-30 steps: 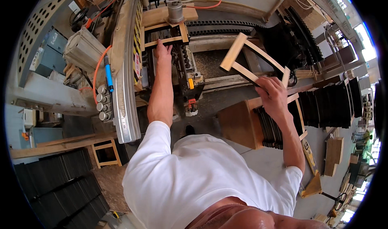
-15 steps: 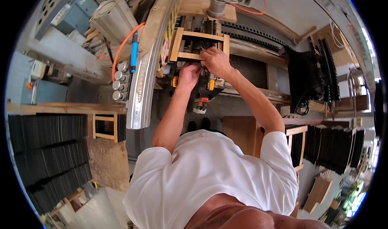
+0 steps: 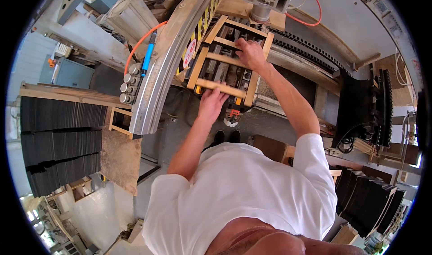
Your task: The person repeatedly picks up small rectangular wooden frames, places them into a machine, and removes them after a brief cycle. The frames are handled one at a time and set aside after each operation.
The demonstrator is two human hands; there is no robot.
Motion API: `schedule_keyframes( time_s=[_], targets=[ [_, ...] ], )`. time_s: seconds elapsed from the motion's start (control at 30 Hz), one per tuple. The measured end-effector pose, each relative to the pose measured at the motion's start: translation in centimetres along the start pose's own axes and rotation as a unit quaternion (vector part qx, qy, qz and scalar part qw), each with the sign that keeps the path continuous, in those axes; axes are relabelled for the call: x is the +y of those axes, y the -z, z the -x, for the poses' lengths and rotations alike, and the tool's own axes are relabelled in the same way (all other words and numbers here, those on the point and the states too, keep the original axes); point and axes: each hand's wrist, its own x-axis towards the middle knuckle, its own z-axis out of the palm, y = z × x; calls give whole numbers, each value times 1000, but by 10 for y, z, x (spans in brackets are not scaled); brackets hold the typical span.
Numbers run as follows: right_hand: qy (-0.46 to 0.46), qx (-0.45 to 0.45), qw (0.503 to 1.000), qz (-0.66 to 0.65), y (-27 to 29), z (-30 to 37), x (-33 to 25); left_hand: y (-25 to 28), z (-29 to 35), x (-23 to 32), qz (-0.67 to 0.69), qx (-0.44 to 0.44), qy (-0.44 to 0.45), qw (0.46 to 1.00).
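Two small light-wood frames lie end to end on the machine bed in front of me. The nearer wooden frame has its front rail toward me, and my left hand has its fingers over that rail. Beyond it, the farther wooden frame sits close to a round metal cylinder. My right hand reaches over the nearer frame, its curled fingers at the farther frame's near rail. The hand hides part of that rail and its fingertips. Metal machine parts show through both frames.
A silver rail runs along the left, with a blue pen-shaped thing, an orange hose and several round knobs beside it. Stacks of dark sheets stand at left. Black cable chain hangs at right.
Two wooden frames now show where one did before. My hands, earlier together at one rail, have moved apart: the right is farther forward, the left at the nearer frame's front rail. The view has shifted.
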Motion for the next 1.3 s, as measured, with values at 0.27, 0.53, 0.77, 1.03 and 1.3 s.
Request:
schedule_keyframes(
  time_s=[0.27, 0.53, 0.77, 1.03, 1.3],
  targets=[
    [-3, -20, 1000, -11, -30, -19, 33, 27, 112, -3, 6, 16, 4, 1000],
    [-120, -22, 992, -26, -42, -41, 31, 40, 130, 15, -10, 17, 37, 999],
    [-147, -62, 987, -34, -40, -45, 28, 64, 140, 32, -55, 17, 55, 997],
    [-90, -52, 993, 61, -38, -46, 35, 99, 157, 49, -97, 33, 74, 992],
    [-112, -65, 991, 21, -43, -55, 50, 145, 168, 59, -78, 92, 99, 988]
  ],
)
